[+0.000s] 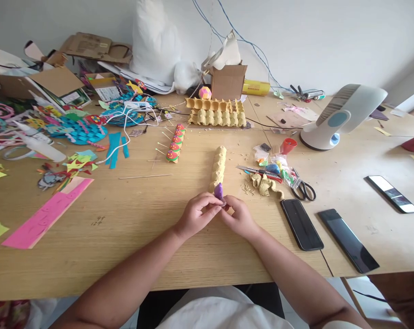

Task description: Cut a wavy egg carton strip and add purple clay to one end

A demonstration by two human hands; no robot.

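Observation:
My left hand point(201, 211) and my right hand point(239, 217) meet in front of me, fingers pinched together around a lump of purple modelling clay point(219, 190). The clay stands up above the fingertips, and its lower part is hidden by them. Just beyond it lies a narrow strip of yellowish egg carton point(219, 164), bumps upward; I cannot tell whether the clay touches its near end. Farther left is another carton strip point(175, 144), decorated in green, orange and red, with pale sticks projecting from its left side.
To the right are scissors point(304, 189), a cutter knife point(259, 172), torn carton scraps point(264, 183), bagged clay point(278, 164) and a black phone point(301, 224). A white fan point(340, 119) stands behind them. Egg cartons point(220, 118) lie at the back, paper crafts point(80, 128) at left.

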